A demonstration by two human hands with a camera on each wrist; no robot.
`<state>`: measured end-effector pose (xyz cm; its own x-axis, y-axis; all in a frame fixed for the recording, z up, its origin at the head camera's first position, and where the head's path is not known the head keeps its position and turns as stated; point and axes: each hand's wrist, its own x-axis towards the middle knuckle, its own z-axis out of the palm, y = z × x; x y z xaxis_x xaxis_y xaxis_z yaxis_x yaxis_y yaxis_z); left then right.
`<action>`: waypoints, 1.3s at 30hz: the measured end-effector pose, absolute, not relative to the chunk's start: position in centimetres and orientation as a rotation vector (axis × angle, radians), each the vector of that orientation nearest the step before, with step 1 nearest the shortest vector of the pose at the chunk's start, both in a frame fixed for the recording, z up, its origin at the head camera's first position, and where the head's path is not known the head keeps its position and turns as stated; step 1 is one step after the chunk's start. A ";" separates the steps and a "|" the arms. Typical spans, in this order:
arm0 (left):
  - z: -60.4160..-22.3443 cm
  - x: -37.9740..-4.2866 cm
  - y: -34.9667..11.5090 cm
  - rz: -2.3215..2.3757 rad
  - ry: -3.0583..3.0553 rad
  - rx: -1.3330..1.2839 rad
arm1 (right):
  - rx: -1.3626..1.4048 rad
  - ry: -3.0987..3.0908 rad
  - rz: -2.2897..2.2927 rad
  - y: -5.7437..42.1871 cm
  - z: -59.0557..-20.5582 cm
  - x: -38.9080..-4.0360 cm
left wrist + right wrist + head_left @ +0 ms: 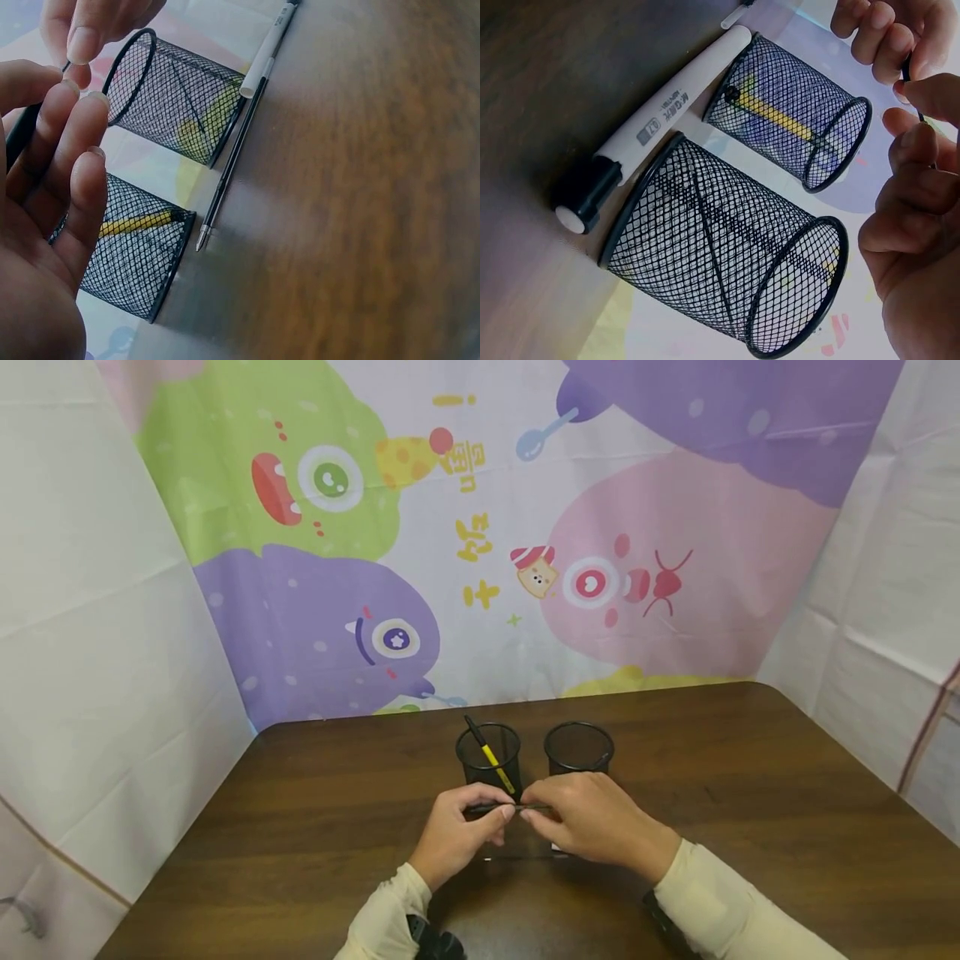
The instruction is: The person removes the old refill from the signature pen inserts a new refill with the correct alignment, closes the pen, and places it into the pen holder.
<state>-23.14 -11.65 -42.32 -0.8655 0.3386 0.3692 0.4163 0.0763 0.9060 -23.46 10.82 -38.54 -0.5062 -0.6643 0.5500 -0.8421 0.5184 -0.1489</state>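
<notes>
Both hands meet in front of two black mesh cups. My left hand (pixel 457 827) pinches a slim black piece (pixel 24 135) between thumb and fingers. Opposite it, fingertip to fingertip, my right hand (pixel 600 814) pinches the thin dark end of what the left holds; whether this is one piece or two I cannot tell. On the table below lies a black pen refill (pixel 236 150) with a metal tip. Beside it is a white pen barrel (pixel 671 97) with a black end and printed lettering.
The left mesh cup (pixel 459 758) holds a yellow and black pen (pixel 489 752). In the right mesh cup (pixel 546 758) leans a thin dark rod (pixel 709 232). Behind the brown table (pixel 337 827) hangs a cartoon-printed cloth (pixel 495 668); pale cloths flank both sides.
</notes>
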 end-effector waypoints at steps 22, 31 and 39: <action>-42.5 -23.2 -11.7 -1.979 -2.205 -0.779 | 1.170 -2.387 0.784 11.0 -38.3 -23.2; -42.5 -23.3 -11.8 -2.002 -2.200 -0.766 | 1.204 -2.357 0.871 11.3 -38.7 -23.8; -42.7 -23.4 -11.8 -1.988 -2.197 -0.785 | 1.221 -2.373 0.883 11.3 -38.4 -23.8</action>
